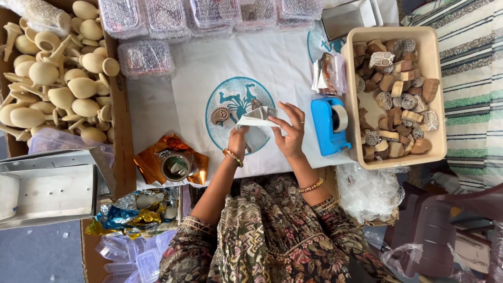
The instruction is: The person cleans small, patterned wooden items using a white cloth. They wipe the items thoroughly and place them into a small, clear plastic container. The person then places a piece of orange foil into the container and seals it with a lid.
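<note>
My left hand [238, 140] and my right hand [290, 128] both hold a folded piece of white paper or wrapping [257, 118] above the white cloth [178, 89] with a teal round print. My left hand pinches its lower left corner; my right hand's fingers grip its right side. A carved wooden stamp block with a paisley shape [220, 115] lies on the cloth just left of the paper. Another small carved block [256, 103] sits right above the paper. What the paper wraps is hidden.
A blue tape dispenser [329, 126] stands right of my hands. A beige tray [437, 94] holds several carved wooden blocks. Pale wooden pieces [57, 73] fill a cardboard box at left. Clear plastic boxes [173, 18] line the far side. Copper foil with a roll [175, 165] lies near left.
</note>
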